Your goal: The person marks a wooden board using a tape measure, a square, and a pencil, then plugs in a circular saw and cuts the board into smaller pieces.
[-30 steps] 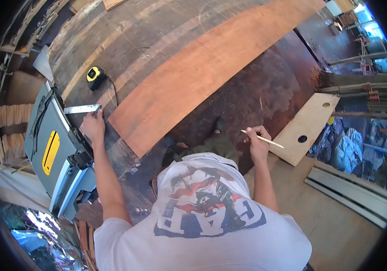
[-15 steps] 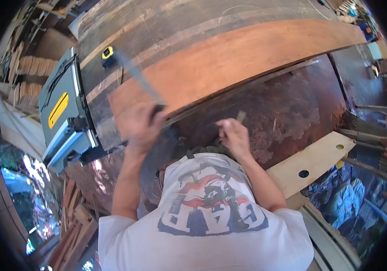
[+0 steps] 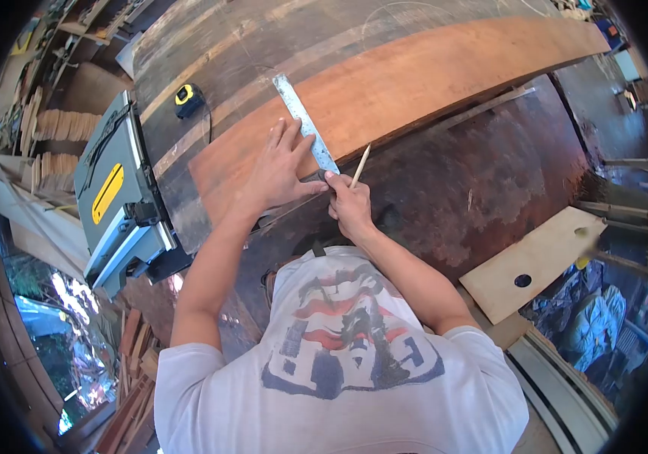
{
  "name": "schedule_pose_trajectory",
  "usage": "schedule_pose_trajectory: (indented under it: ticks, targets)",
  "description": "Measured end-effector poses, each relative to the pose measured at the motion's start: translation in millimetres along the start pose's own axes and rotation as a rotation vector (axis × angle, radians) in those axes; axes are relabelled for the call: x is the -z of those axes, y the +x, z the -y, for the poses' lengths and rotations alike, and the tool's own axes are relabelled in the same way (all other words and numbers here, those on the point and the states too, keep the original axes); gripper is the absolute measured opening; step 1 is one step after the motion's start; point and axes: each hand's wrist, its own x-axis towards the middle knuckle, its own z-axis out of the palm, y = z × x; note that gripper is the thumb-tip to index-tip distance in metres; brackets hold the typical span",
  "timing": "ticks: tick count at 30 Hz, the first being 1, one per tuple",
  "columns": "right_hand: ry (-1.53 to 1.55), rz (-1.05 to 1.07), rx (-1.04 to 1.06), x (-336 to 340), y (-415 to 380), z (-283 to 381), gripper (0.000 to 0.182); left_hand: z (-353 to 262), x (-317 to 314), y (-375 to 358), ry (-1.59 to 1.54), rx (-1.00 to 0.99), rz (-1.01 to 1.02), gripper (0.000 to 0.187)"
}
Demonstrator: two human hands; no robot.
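A try square with a speckled metal blade (image 3: 305, 121) lies across a long reddish-brown board (image 3: 422, 72), its dark stock at the board's near edge. My left hand (image 3: 282, 166) rests on the board with fingers spread, fingertips at the blade's left side and thumb close to the stock. In my right hand (image 3: 352, 204) a pencil (image 3: 361, 165) is gripped, pointing up and away from me. The thumb and forefinger of that hand are right at the stock.
A yellow and black tape measure (image 3: 188, 101) sits on the worn workbench (image 3: 233, 57). At the left stands a grey table saw (image 3: 108, 178) with a yellow insert. A pale plank with a hole (image 3: 521, 261) lies at lower right, and wood scraps (image 3: 138, 363) pile up at lower left.
The square has come down from my left hand onto the board. My left hand has opened and flattened beside it. My right hand has moved up and left to the stock with the pencil.
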Motion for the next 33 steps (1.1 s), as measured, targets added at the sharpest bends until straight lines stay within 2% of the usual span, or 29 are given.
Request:
schedule_pose_trajectory:
  ticks: [3, 6, 9, 14, 33]
  targets:
    - [0.008, -0.047, 0.019, -8, -1, 0, 0.028, 14, 1, 11, -0.086, -0.017, 0.132, 0.109]
    - [0.022, -0.081, 0.055, -10, -5, -2, 0.027, 19, -2, 10, -0.114, -0.061, 0.100, 0.114]
    - [0.038, -0.072, 0.113, -5, 3, -11, 0.030, 14, 6, 10, -0.068, 0.018, 0.156, 0.121]
    - [0.034, -0.063, 0.114, -7, 0, -8, 0.025, 21, -3, 14, -0.072, -0.002, 0.116, 0.124]
    - [-0.052, -0.053, 0.128, 0, 4, -11, 0.032, 22, -13, 12, -0.114, 0.019, 0.068, 0.127]
